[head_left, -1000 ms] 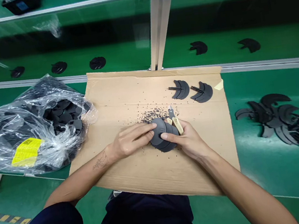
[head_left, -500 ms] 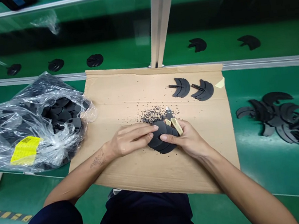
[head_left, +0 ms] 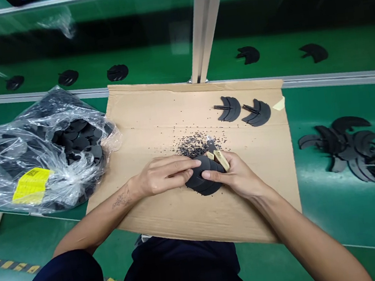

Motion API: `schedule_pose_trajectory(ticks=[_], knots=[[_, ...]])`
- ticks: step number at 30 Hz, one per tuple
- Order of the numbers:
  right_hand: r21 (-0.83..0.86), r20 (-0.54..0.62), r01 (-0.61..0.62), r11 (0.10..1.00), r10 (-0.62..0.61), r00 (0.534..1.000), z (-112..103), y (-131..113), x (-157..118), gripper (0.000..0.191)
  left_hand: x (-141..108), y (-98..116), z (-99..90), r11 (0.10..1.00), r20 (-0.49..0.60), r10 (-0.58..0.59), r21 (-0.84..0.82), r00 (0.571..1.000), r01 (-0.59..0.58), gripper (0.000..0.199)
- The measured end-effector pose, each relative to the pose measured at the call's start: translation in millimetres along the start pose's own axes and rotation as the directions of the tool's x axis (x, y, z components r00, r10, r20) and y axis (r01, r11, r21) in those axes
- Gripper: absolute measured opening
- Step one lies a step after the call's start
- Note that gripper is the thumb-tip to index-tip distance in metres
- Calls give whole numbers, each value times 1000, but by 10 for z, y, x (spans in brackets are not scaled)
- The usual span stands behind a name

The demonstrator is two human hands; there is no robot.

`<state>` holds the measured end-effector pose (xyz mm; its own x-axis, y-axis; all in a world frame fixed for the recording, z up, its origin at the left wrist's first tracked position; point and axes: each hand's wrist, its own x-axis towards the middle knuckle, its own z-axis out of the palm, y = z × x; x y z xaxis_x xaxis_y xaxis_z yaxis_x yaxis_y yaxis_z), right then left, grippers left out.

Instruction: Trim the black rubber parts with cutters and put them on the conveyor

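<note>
Left hand [head_left: 164, 175] and right hand [head_left: 237, 175] grip a stack of black curved pieces [head_left: 202, 181] on a cardboard sheet [head_left: 169, 110].
Left fingers [head_left: 173, 166] clamp over the stack; right fingers [head_left: 212, 174] clamp it together with a beige-handled utility knife [head_left: 221, 160]; black crumbs [head_left: 193, 145] lie at 12 o'clock.

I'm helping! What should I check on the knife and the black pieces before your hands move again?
1. Left hand holding the stack of black curved pieces: ok.
2. Right hand gripping the cream-handled craft knife: ok.
3. Knife blade clear of the fingers: cannot tell, it is too small to see.
4. Cardboard sheet spread beneath the hands: ok.
5. Work area free of black crumbs: not ok, they lie scattered on the cardboard just beyond the hands.
</note>
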<state>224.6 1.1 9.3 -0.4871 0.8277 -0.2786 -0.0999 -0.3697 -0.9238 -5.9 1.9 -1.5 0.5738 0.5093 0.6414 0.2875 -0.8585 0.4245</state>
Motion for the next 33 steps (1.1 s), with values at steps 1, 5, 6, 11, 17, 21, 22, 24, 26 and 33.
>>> schedule_pose_trajectory(ticks=[1,5,6,11,17,21,22,24,26,33], knots=[[-11,-8,19,1000,-19,1000,4,-2,-5,43,-8,-4,11,1000,-14,7,-16,1000,-7,32],[-200,-118,171,965,-197,973,45,8,-36,38,-11,32,61,944,-90,-248,-246,965,220,32],[-285,-144,216,934,-264,954,58,18,-44,35,-4,54,72,888,-63,-358,-332,932,318,34],[-569,-32,442,693,-556,830,93,71,-69,13,44,140,80,802,4,-513,-354,858,481,28],[-676,98,540,502,-665,740,52,71,-46,13,50,103,8,953,-84,-283,-138,955,270,26],[-695,196,619,364,-733,652,39,105,-43,21,50,114,-4,951,-105,-274,-181,956,253,29],[-692,206,632,348,-745,635,41,117,-48,23,55,126,-4,945,-119,-278,-211,953,250,30],[-683,208,648,337,-760,616,51,134,-59,25,70,159,-8,937,-142,-280,-256,949,238,30],[-667,206,662,343,-768,606,68,139,-70,26,87,195,-17,937,-153,-268,-270,951,221,26],[-604,184,685,407,-766,617,117,131,-68,28,90,267,-48,949,-187,-262,-231,947,216,23]])
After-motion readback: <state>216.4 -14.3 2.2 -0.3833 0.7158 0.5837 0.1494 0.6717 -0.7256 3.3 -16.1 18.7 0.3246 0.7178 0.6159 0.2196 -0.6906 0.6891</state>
